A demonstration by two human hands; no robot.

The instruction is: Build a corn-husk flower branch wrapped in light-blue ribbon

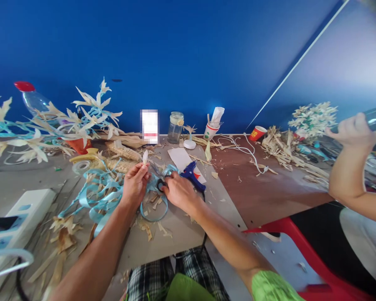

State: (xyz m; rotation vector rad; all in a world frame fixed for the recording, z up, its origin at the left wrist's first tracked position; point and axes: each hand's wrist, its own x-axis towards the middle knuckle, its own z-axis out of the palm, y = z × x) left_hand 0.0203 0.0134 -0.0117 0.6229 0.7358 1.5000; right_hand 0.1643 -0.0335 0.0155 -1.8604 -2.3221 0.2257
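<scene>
My left hand (134,184) pinches a small pale corn-husk bud (145,157) upright between thumb and fingertips. Close to it, my right hand (180,190) has its fingers closed at the black handle of a pair of scissors (160,184), low over the table. The scissor blades are partly hidden. Light blue ribbon (95,198) lies in loose coils around both hands. Just beyond my right hand rests a blue glue gun (191,172), partly over a white sheet of paper (178,156).
Husk flowers on blue stems (94,104), corn cobs (125,151) and a tape roll (80,167) stand or lie at left, with a power strip (25,217) nearer. Behind are a glass jar (175,128) and a cup (212,130). At right, a co-worker's arm (347,167) lifts a bottle.
</scene>
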